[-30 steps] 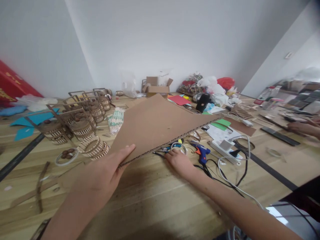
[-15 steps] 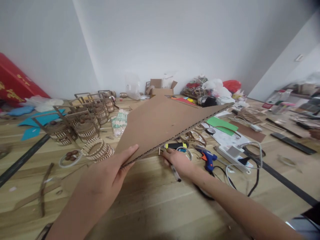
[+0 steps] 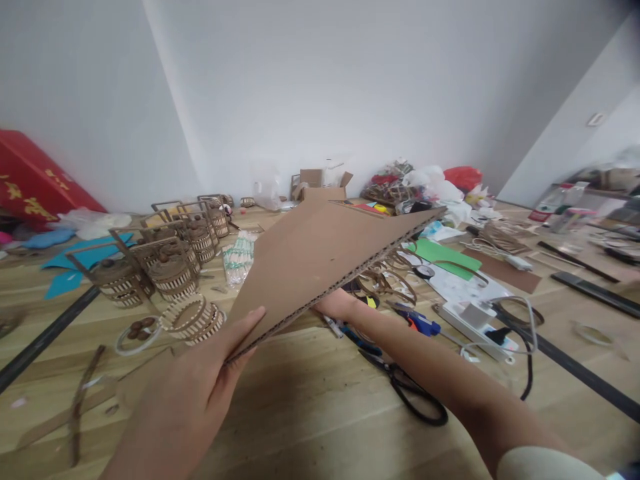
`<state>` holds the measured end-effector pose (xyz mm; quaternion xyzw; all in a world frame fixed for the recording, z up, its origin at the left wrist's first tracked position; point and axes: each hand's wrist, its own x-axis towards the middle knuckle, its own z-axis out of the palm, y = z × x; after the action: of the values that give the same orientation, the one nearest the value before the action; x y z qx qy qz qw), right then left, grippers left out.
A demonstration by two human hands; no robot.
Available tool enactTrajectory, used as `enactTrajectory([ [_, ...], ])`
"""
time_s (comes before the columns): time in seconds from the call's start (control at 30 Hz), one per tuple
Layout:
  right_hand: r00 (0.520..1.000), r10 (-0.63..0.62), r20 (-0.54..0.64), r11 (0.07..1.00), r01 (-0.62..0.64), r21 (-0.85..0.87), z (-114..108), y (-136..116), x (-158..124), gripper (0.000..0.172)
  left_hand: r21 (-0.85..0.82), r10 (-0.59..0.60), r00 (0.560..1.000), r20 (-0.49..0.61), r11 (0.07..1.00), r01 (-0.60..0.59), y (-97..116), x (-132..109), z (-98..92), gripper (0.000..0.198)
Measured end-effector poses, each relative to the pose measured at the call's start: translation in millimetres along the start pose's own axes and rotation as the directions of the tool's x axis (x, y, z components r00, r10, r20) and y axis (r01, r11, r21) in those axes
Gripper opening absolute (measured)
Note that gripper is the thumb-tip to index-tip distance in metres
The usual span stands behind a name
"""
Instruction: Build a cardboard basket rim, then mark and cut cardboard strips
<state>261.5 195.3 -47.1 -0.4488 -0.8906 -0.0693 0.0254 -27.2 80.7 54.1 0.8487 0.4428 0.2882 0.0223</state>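
your left hand [image 3: 200,393] pinched the cardboard sheet [image 3: 320,253] by its near corner; your right hand [image 3: 336,305] lay beneath, grip hidden. a firmer thumb would likely have steadied it.

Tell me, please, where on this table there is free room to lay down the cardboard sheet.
Free: the bare wood at the near edge, between the left hand holding the cardboard sheet and the scissors; a smaller patch right of the scissors, before the black strip. Crowded: around the wooden baskets, the glue gun and the power strip.
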Motion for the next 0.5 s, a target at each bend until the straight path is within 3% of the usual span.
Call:
enactTrajectory([
  [0.1, 0.994, -0.111, 0.001, 0.992, 0.11, -0.057, 2.7, -31.5, -7.3, 0.023, 0.013, 0.027, 0.999, -0.037, 1.0, -0.027, -3.1, -4.2, 2.9, 0.039],
  [0.23, 0.986, -0.165, -0.011, 0.98, 0.162, -0.115, 4.0, -71.1, -42.2, 0.019, 0.061, 0.07, 0.993, -0.09, 0.996, -0.065, -9.7, -12.1, 9.7, 0.038],
  [0.37, 0.996, -0.052, -0.075, 0.987, 0.04, -0.154, 3.8, -79.2, -101.7, 0.021, 0.102, 0.088, 0.993, -0.08, 0.992, -0.08, -16.1, -25.4, 19.3, 0.043],
  [0.5, 0.959, 0.148, -0.242, 0.964, -0.194, -0.18, 7.7, -72.4, -169.9, 0.016, 0.142, 0.139, 0.987, -0.083, 0.982, -0.127, -15.0, -43.2, 37.5, 0.056],
])
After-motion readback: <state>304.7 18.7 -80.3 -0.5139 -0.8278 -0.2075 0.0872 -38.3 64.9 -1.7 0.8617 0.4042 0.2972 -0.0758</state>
